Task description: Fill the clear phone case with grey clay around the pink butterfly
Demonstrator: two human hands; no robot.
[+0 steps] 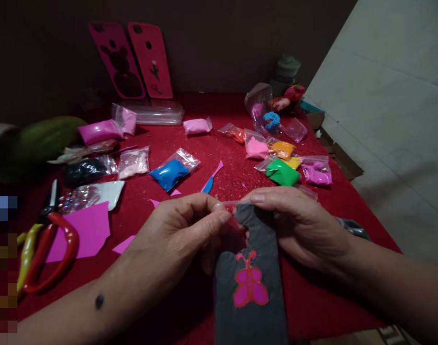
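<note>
A phone case (228,287) covered with dark grey clay stands tilted in front of me, held at its top end. On it sits a pink butterfly (250,286) with an orange-red outline. Around the top left corner the clay stops, and a clear bare rim shows there. My left hand (185,235) pinches that rim between thumb and forefinger. My right hand (305,227) is closed around the upper right side, its thumb over the top edge and its fingers behind. The lower end of the case runs out of view.
Red-handled scissors (66,249) lie at left by a magenta sheet (85,232). Clay packets, including a blue packet (172,171) and a green packet (281,172), spread over the red table. Two decorated pink cases, one a flower case (152,52), lean at the back. A lidded bottle (287,69) stands back right.
</note>
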